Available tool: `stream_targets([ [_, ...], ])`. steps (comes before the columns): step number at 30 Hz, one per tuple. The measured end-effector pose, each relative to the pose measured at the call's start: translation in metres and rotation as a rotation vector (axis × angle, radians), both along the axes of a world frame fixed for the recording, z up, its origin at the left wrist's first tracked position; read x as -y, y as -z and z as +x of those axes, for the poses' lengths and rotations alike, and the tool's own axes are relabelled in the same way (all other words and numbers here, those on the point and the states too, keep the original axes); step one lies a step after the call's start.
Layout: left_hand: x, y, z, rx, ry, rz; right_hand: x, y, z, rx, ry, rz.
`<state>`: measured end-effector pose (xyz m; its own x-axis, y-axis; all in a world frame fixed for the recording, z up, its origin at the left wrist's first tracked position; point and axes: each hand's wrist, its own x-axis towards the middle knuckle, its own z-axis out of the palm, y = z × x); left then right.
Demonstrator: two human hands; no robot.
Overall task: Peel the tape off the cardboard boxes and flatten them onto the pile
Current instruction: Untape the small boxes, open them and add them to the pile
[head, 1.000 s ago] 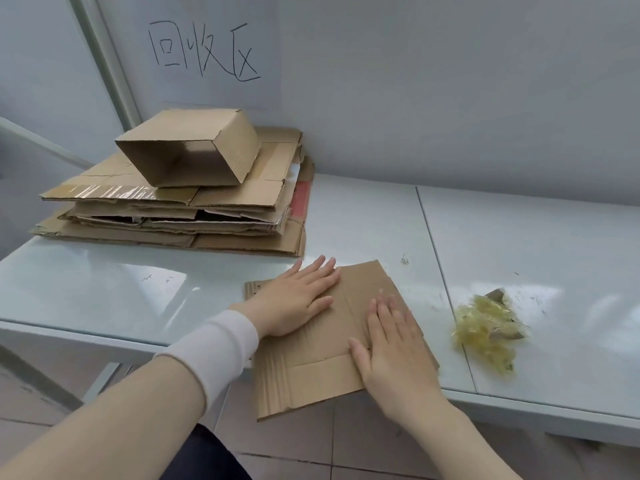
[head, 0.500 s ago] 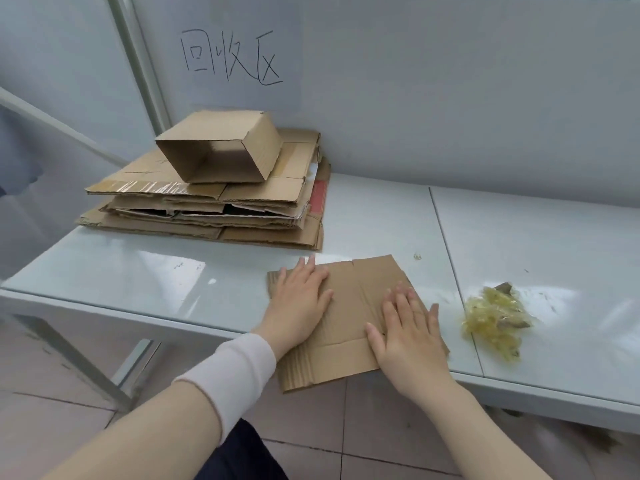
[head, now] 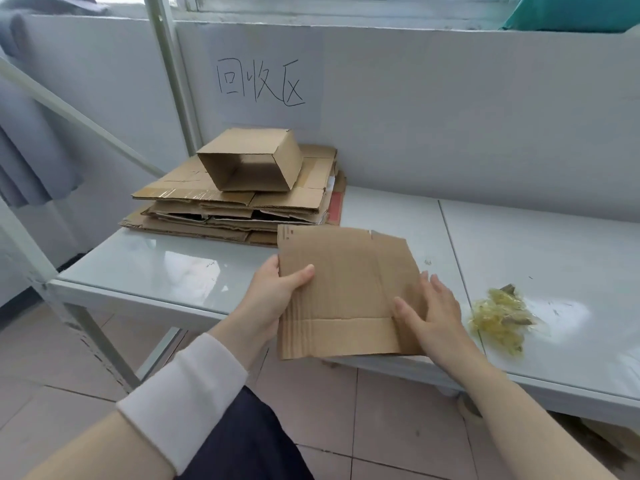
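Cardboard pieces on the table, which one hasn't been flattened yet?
The open box atop the pile; it's hollow, while the held sheet and the stacked ones are flat.

Recycling corner: wall sign [head: 261,83], cardboard pile [head: 242,209]
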<state>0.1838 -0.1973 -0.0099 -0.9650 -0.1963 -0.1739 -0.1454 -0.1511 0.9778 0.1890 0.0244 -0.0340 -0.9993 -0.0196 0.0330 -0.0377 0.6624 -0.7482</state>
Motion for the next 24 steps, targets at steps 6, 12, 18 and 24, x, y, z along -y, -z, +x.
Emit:
stream_targets([
  [6,0.056,-0.052,-0.01,-0.163,0.089,-0.126,0.031,-0.042,-0.011,0.054,0.035,-0.636],
  [12,0.12,-0.085,-0.068,-0.18,0.026,-0.441,0.102,-0.073,-0.084,0.021,0.075,-0.725],
  [18,0.18,-0.143,-0.19,-0.234,-0.108,-0.644,0.17,-0.129,-0.194,-0.065,0.041,-0.614],
  [24,0.204,-0.112,-0.256,0.0,-0.09,-1.127,0.208,-0.127,-0.262,0.034,0.039,-0.214],
])
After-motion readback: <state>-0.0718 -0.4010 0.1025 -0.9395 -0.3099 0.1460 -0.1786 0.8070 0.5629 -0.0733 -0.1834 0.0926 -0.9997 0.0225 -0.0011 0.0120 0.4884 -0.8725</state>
